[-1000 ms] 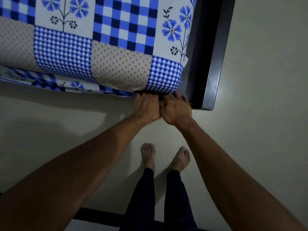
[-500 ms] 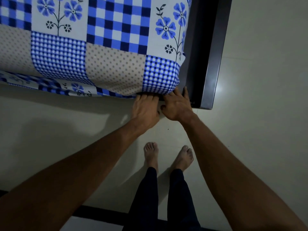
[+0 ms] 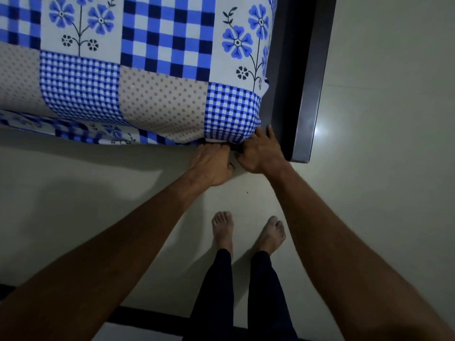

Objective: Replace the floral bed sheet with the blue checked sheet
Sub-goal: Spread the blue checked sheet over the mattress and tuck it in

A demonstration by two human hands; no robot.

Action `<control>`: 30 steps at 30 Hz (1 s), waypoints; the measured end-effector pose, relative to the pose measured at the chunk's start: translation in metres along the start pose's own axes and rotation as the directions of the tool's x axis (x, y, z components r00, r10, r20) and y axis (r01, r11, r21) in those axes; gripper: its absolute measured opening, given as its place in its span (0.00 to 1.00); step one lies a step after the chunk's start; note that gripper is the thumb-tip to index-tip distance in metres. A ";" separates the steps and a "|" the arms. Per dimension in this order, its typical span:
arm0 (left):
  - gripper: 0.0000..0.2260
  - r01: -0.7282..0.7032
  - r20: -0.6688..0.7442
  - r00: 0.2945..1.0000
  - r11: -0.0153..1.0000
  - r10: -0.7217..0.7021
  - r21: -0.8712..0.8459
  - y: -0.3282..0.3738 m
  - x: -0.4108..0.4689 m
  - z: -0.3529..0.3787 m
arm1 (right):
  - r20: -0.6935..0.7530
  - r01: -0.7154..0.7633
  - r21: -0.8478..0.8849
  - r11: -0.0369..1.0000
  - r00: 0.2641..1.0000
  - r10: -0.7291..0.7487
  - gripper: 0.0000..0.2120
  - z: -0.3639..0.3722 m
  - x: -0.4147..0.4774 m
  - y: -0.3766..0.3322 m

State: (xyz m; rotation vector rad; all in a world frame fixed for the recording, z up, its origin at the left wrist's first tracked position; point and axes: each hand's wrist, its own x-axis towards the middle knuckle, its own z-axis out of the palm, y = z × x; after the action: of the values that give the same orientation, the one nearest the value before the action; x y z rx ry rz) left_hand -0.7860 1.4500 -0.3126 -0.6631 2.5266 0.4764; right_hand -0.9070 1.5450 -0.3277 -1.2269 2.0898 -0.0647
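A: Where to find the sheet (image 3: pixel 160 45)?

B: Far left, spread over the bed, with blue checks, flowers and dotted squares facing up. Drawn tight round the near right corner. Further left along the near edge, hanging loose in a fold.

A: And the left hand (image 3: pixel 213 163)?

B: At the hem just under that corner, back upward, fingers bent, tips hidden beneath the cloth. Gripping or only pushing: cannot tell.

A: Right hand (image 3: pixel 261 153)?

B: Just right of the left one, thumbs close together. Fingers straight and spread apart, pressed flat against the fabric at the corner, one reaching up its right edge. Curled round nothing.

A: Anything right of that?

B: Dark frame (image 3: pixel 310 77), running from far to near alongside the sheet and ending just right of the right hand.

A: Nearer?

B: Pale floor (image 3: pixel 381 217), with a patch of glare right of the frame. Two bare feet (image 3: pixel 222 230) on it, near of the hands, with dark trousers (image 3: pixel 216 291) nearer again. Both forearms stretched from the near corners toward the bed.
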 end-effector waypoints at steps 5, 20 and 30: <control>0.36 -0.118 -0.145 0.982 0.993 0.120 0.025 0.000 -0.021 0.015 | 0.062 0.066 -0.097 0.993 0.996 -0.060 0.32 -0.004 0.003 0.007; 0.18 -0.189 -0.175 0.971 0.972 0.164 -0.137 -0.013 -0.013 -0.005 | -0.109 -0.044 0.086 0.995 0.993 0.054 0.29 0.017 -0.042 -0.016; 0.31 0.049 -0.180 0.983 0.998 -0.041 0.039 -0.063 -0.067 -0.005 | 0.020 -0.114 0.035 0.993 0.993 0.113 0.28 0.001 -0.020 -0.031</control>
State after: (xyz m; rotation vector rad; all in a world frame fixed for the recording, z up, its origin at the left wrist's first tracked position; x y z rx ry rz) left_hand -0.7033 1.4207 -0.2853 -0.7760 2.6755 0.3592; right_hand -0.8769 1.5437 -0.3058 -1.0813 2.1289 -0.0395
